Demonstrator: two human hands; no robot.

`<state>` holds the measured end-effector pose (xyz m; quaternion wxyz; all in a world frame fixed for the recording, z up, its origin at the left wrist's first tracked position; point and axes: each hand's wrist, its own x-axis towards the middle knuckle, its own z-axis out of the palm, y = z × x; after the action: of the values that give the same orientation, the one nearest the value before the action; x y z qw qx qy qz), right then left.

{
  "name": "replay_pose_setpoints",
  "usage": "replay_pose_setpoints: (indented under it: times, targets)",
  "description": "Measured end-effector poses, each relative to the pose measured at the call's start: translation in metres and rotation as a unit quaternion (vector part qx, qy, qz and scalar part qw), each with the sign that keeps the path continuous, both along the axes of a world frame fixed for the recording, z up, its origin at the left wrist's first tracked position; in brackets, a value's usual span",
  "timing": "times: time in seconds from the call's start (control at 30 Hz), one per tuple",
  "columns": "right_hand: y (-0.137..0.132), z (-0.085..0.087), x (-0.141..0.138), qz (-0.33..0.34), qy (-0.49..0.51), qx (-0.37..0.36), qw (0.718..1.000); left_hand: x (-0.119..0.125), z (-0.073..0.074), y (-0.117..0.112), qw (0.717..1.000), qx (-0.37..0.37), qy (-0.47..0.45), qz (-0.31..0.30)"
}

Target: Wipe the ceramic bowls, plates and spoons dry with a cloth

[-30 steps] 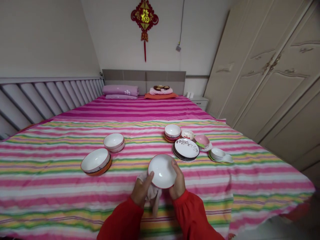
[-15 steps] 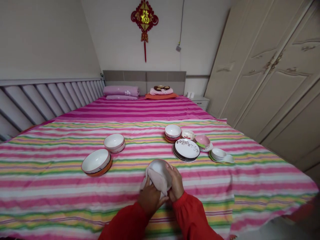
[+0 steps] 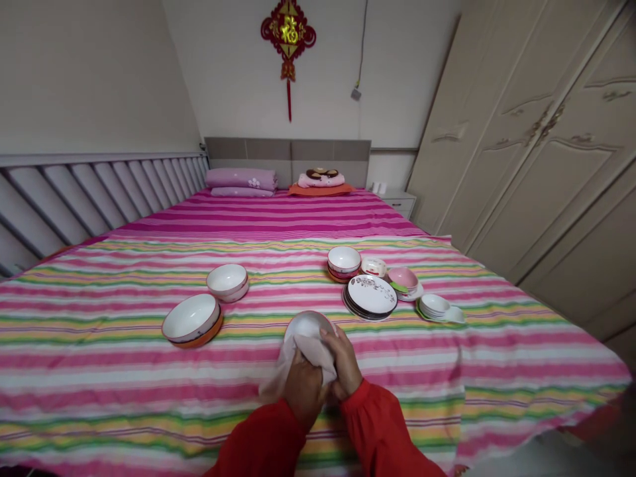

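Observation:
Low over the front middle of the bed, both hands are around a white bowl with a thin red rim, tilted toward me. My right hand grips the bowl's right side, its thumb over the rim. A pale cloth lies bunched inside the bowl and hangs down over its left side. My left hand is closed on this cloth and presses it into the bowl; its fingertips are partly hidden by the fabric.
Two small bowl stacks, a nearer one and a farther one, stand at left. To the right are stacked plates, a bowl stack, a pink bowl and small white dishes. Striped cloth covers the bed.
My left hand has shifted slightly right and turned with the cloth, whose loose end now spreads farther down-left. The bowl has moved a little left and up, with my right hand still on it.

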<state>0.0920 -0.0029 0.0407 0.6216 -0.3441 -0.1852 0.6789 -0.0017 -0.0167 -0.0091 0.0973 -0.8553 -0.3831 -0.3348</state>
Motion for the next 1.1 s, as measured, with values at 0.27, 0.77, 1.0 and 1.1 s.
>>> replay_pose_setpoints:
  times: [0.27,0.77,1.0,1.1]
  targets:
    - [-0.002,-0.005,0.011,-0.007,-0.032,0.020,0.999,-0.056,-0.001,0.022,0.979,0.135,0.093,-0.120]
    - [-0.007,-0.002,0.014,0.011,-0.029,0.034,0.999,-0.043,-0.006,0.014,0.984,0.080,0.129,-0.092]
    - [-0.008,0.003,-0.001,0.024,-0.012,0.052,0.998,-0.037,0.009,0.007,0.996,0.067,0.022,-0.054]
    - [-0.011,0.004,-0.008,0.032,-0.001,0.056,0.998,-0.016,0.014,-0.004,0.999,-0.038,-0.019,0.025]
